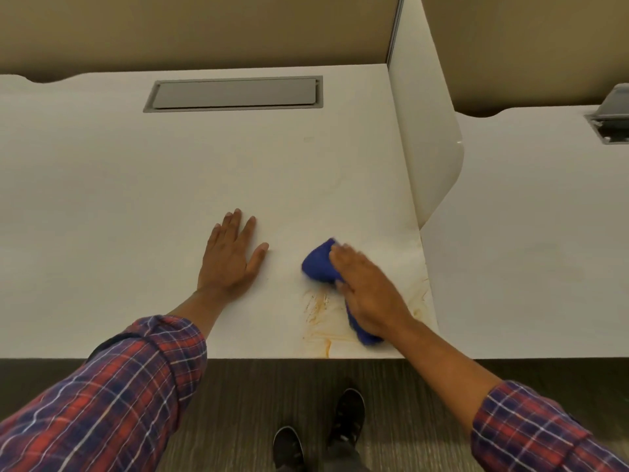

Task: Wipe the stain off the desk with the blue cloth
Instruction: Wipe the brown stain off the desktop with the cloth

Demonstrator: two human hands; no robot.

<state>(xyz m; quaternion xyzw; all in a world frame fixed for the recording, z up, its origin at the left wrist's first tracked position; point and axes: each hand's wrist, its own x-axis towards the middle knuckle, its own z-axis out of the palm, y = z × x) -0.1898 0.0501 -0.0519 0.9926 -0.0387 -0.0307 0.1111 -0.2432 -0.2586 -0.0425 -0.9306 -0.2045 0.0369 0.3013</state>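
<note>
A blue cloth point(321, 264) is pressed onto a white desk point(170, 172) under the right hand point(369, 294).

The cloth is held flat beneath the right palm near the desk's front right corner, bunched out past the fingers. Orange streaks of the stain point(318, 306) are seen just beside it, toward the front edge. The left hand point(229, 257) is laid flat and spread on the desk, holding nothing.

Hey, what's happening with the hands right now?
Left hand flat on desk. Right hand pressing blue cloth. Orange stain remains. Nothing blocking.
</note>
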